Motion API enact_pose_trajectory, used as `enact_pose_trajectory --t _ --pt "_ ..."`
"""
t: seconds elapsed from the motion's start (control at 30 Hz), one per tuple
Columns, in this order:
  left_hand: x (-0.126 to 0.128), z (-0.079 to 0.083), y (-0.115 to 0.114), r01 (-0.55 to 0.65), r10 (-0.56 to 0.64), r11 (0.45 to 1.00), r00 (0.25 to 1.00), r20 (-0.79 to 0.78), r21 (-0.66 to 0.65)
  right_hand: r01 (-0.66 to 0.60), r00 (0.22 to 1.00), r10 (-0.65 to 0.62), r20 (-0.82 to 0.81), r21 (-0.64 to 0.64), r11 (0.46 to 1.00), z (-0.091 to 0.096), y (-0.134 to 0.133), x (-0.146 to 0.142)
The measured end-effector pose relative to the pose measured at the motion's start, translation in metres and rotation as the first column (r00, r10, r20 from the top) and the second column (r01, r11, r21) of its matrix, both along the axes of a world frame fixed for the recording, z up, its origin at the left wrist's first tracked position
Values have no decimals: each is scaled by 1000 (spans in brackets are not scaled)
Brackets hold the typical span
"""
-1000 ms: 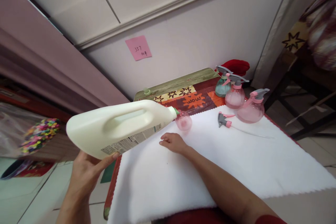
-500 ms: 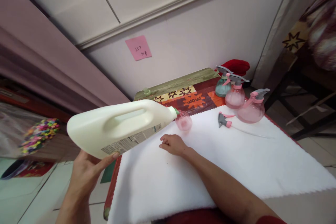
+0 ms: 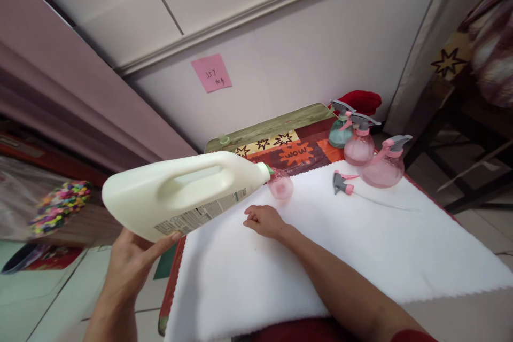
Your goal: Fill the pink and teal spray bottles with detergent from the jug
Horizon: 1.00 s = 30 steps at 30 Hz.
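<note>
In my left hand (image 3: 134,262) is a big cream-coloured jug (image 3: 140,192) with a moulded handle and a printed label. It is tilted nearly level, my thumb on the label side and the fingers hidden behind. Its green spout (image 3: 269,170) is at the mouth of a small pink see-through spray bottle (image 3: 281,187) without its spray head. My right hand (image 3: 264,220) rests on the white fluffy cloth (image 3: 256,278), just in front of the bottle, fingers loosely curled around nothing visible. A grey and pink spray head (image 3: 342,181) with a long clear tube lies to the right.
Green (image 3: 340,132) and pink (image 3: 359,148) spray bottles stand at the table's back right, with another pink one (image 3: 383,166) nearer. A small green cap (image 3: 225,140) sits by the back edge. The wall (image 3: 280,75) is close behind; a dark stool (image 3: 441,139) stands right.
</note>
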<state>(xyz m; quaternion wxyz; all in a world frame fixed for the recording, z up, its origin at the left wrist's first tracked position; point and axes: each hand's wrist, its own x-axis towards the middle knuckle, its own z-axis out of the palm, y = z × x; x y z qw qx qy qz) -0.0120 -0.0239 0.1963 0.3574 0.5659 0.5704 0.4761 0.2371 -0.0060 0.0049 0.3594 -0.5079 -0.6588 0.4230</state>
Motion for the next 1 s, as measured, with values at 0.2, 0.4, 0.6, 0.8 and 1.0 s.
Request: enact_pose_trajectory --t 0.2,0.4,0.6,0.8,1.0 --pt "1 1 0 -4 4 1000 1000 -14 -3 0 1000 -1 11 12 1000 -2 1 -1" --pt "0 1 0 7 -7 1000 1000 -21 2 -10 1000 10 13 9 1000 -1 0 -1" --pt "-3 1 1 -10 10 1000 999 -48 -7 -5 999 4 40 23 1000 -1 1 -1" --pt "-2 1 2 0 0 1000 998 -60 -10 -7 999 6 38 27 1000 -2 1 -1" --pt "-1 3 1 -9 9 1000 995 -98 -6 -11 999 10 36 24 1000 -1 0 -1"
